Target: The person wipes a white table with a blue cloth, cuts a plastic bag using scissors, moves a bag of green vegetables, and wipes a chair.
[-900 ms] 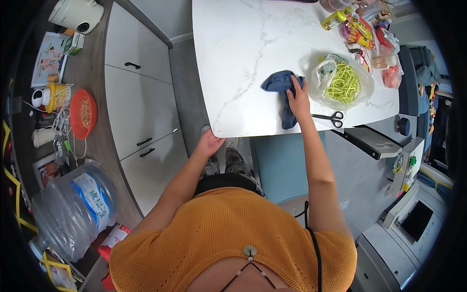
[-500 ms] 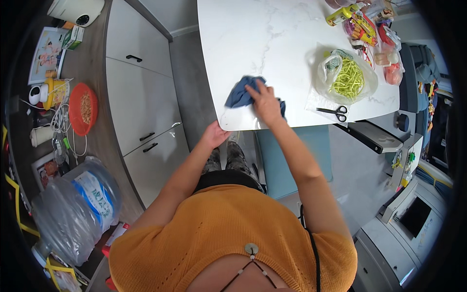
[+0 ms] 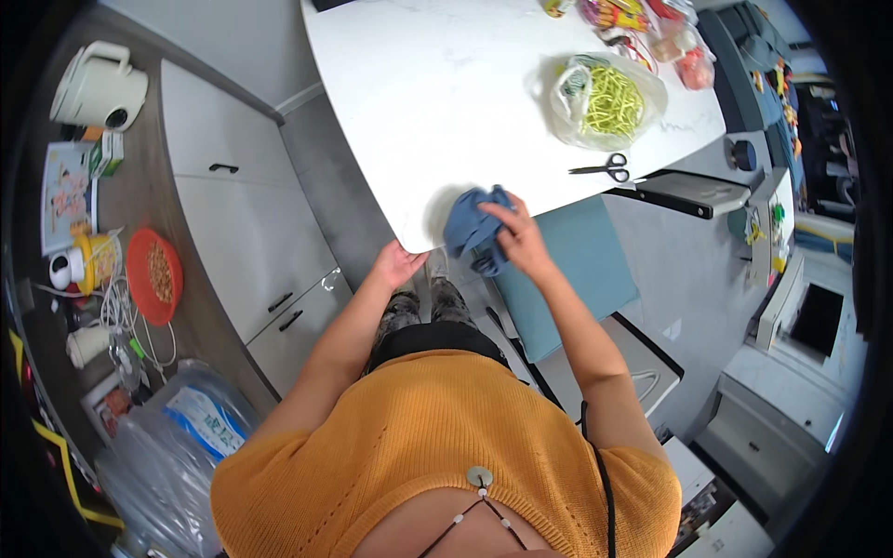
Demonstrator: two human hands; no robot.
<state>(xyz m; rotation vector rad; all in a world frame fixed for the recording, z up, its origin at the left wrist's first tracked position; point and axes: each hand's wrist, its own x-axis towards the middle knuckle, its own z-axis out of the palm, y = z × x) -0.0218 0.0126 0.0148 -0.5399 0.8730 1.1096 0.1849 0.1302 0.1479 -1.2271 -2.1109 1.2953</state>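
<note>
The fingers (image 3: 503,216) of the right hand (image 3: 526,246), its forearm stretched forward, pinch the blue cloth (image 3: 467,226) over the table (image 3: 419,121) edge; the left hand (image 3: 399,266) is open, palm upward, at the corner.

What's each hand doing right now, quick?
Left hand: open, at the corner of the white table.
Right hand: closed on a blue cloth, holding it.

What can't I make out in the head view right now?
All in the head view:
- Tabletop edge directly behind the blue cloth: hidden by the cloth at the right hand.
- Bottom of the plastic bag: covered by yellow-green strands.
- Dark object on the table: cut off by the upper edge.
</note>
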